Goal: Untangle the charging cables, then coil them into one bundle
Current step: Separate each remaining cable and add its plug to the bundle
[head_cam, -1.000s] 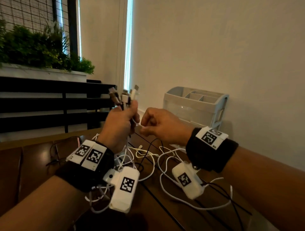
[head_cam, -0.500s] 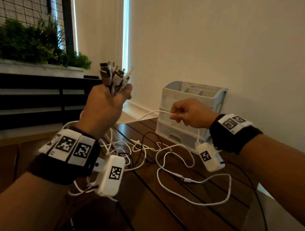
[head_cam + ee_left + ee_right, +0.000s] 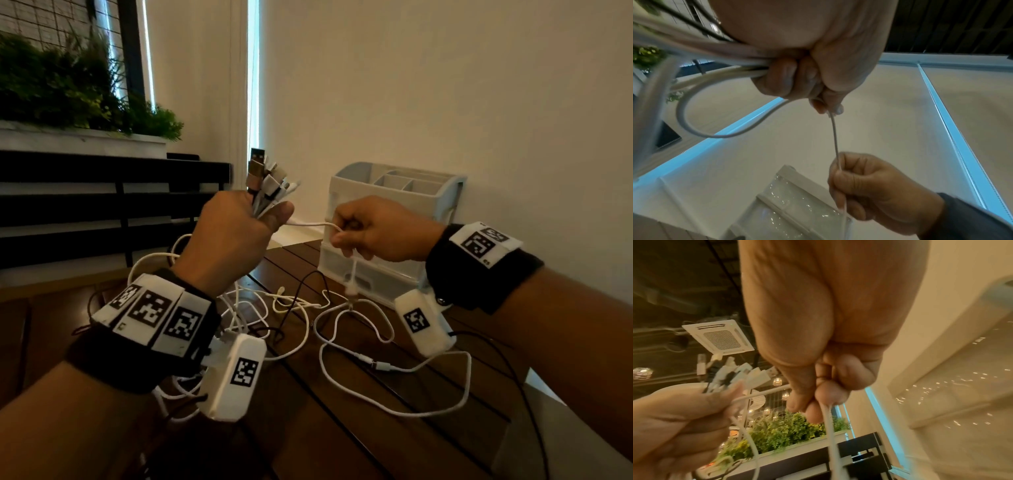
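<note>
Gripping a bunch of white and dark charging-cable plugs (image 3: 267, 185) (ends up), the left hand (image 3: 236, 240) fists tight; the right hand (image 3: 380, 233) pinches one thin white cable (image 3: 308, 224) stretched between them.

Two hands (image 3: 236, 240) — one organizer (image 3: 394, 219) — several cables (image 3: 342, 329), count unclear.

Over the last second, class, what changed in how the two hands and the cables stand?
The right hand moved rightward from the left hand, drawing one white cable out between them. The left hand rose. It still grips the bunch of plugs; loose cables remain on the table.
</note>
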The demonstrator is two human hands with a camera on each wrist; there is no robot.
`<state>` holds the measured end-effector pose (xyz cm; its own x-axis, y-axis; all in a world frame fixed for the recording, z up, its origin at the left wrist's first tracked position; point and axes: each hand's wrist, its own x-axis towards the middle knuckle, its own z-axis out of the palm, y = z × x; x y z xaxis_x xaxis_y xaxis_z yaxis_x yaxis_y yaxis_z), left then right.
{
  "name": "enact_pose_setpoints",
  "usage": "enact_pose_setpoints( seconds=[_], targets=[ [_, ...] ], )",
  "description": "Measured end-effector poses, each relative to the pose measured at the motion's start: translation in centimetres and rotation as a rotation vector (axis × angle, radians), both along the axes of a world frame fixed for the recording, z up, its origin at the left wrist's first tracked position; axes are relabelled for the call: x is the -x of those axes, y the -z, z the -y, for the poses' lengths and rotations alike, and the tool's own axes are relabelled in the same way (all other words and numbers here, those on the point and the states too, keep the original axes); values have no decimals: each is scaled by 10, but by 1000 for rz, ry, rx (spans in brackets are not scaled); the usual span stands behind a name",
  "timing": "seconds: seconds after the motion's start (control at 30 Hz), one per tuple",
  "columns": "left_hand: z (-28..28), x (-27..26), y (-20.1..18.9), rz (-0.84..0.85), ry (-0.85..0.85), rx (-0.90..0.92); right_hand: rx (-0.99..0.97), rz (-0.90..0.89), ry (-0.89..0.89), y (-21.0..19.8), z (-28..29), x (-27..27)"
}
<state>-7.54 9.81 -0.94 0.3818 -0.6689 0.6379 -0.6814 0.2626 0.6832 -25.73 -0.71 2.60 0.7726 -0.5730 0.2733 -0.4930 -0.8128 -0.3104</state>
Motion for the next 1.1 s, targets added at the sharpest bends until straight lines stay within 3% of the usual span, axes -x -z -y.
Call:
enact_pose_setpoints(
  seconds=[0.23, 0.33, 0.47, 0.63, 0.8, 0.87, 1.0, 1.1],
  targets=[
    [11, -20, 6, -98, -55, -26, -198, -120, 96, 19, 17, 21],
    [16, -32, 12, -302, 8, -158, -275, 62, 266, 21, 23, 32],
    [16, -38, 14, -711, 355, -266, -297, 363, 464, 13, 29, 46],
    [16, -37, 15, -840, 546, -322, -419, 349, 253, 1, 2, 34],
    [15, -35, 16, -811, 559, -331, -833, 317, -179, -13, -22, 25],
    [15, -33, 16, -778, 560, -325, -692, 259, -188, -16, -27, 20],
    [13, -25, 17, -691, 534, -273, 57, 209, 33, -12, -41, -2],
    [13, -22, 19, -653, 534, -261, 298, 175, 117, -6, -40, -13]
  ],
)
